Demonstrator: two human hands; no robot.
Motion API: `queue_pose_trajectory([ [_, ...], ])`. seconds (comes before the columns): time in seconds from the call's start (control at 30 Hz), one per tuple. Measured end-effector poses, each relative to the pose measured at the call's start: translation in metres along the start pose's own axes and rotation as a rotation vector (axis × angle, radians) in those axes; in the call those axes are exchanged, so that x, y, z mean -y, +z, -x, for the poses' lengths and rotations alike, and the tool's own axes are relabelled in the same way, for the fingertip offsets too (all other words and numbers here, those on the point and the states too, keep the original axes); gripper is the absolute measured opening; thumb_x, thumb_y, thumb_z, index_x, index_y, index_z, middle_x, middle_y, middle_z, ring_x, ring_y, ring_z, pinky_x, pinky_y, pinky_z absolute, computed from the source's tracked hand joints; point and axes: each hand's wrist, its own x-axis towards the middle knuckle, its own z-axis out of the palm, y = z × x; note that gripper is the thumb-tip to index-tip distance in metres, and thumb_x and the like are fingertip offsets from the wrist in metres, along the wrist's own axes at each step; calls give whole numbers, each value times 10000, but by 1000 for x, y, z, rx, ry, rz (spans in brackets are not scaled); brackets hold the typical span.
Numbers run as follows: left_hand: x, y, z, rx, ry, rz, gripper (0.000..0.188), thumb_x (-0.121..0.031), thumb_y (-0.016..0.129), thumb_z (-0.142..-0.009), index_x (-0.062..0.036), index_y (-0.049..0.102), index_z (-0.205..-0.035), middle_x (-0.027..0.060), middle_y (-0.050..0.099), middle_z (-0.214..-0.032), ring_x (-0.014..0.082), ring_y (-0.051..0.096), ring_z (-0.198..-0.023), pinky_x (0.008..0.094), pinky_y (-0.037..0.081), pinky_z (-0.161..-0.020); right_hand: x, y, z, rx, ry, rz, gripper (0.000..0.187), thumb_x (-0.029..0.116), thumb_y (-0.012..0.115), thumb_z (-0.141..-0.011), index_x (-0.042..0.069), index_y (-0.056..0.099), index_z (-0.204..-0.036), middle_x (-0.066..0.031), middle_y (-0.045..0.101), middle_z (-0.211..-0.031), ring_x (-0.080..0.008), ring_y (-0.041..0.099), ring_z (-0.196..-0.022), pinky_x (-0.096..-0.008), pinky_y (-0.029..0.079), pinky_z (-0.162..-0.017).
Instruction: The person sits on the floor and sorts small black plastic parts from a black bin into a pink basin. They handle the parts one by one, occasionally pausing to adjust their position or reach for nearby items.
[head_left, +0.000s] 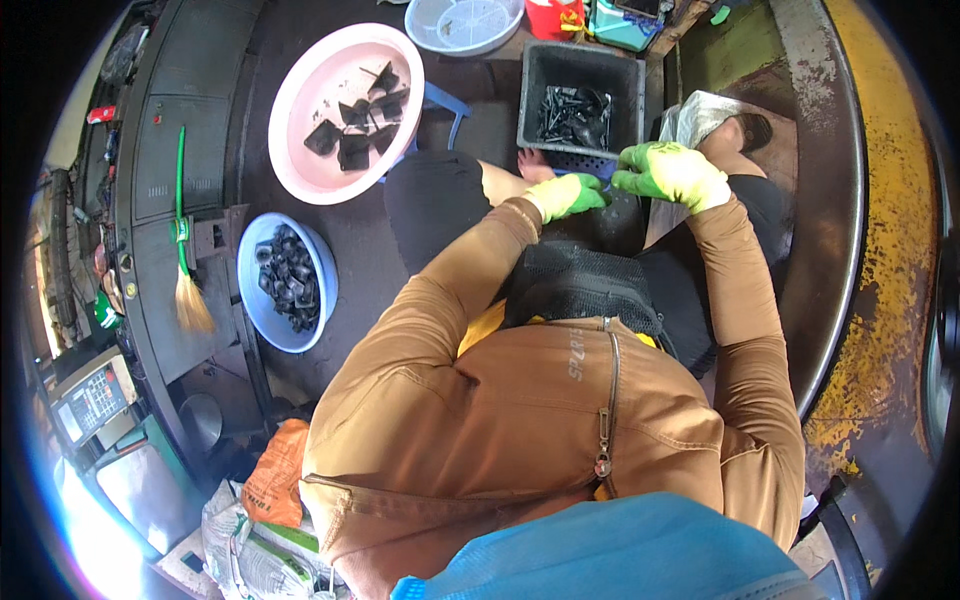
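My left hand (570,196), in a yellow-green glove, is held above my lap with its fingers drawn together. Close beside it on the right, my right hand (672,174) wears the same kind of glove, its fingers bent in a pinch pointing toward the left hand. Something small and dark seems to sit at the fingertips, too small to make out against the dark background. Just beyond the hands stands a black rectangular tub (534,100) holding black parts (575,118), some of them long and thin.
A pink basin (290,120) with several black angular pieces (352,152) stands at the far left on a blue support. Nearer, a blue basin (331,285) holds many small black parts. A pale blue strainer (465,25) lies at the back. A yellow, worn metal surface (880,200) runs along the right.
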Motion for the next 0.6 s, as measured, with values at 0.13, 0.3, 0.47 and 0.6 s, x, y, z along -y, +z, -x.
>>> queue_pose_trajectory([
  [0.13,-3,0,0,-10,-65,100,411,-77,571,-822,-61,623,-1230,107,658,-1096,230,631,-1057,286,462,-959,-6,4,-3,-15,-64,-35,345,357,619,-909,57,679,-1069,-191,697,-964,-361,664,-932,-433,507,-806],
  [0.3,-4,-1,0,-3,-157,258,407,-98,569,-828,-60,621,-1231,107,658,-1094,232,628,-1055,292,461,-960,-12,12,-7,-103,-113,8,366,330,637,-904,56,649,-1146,-188,697,-984,-361,663,-939,-430,506,-805],
  [0.47,-7,-2,1,4,-204,342,404,-119,567,-835,-60,618,-1232,106,657,-1093,235,625,-1052,298,459,-962,-9,10,-5,-125,-133,18,420,329,653,-898,49,632,-1209,-188,701,-1005,-359,666,-955,-427,511,-826],
  [0.6,-7,-1,-1,6,-226,383,403,-135,565,-840,-59,616,-1232,105,656,-1092,236,623,-1051,303,458,-963,-6,5,-2,-75,-85,31,479,384,616,-917,19,624,-1226,-215,675,-1114,-371,636,-1060,-425,496,-902],
])
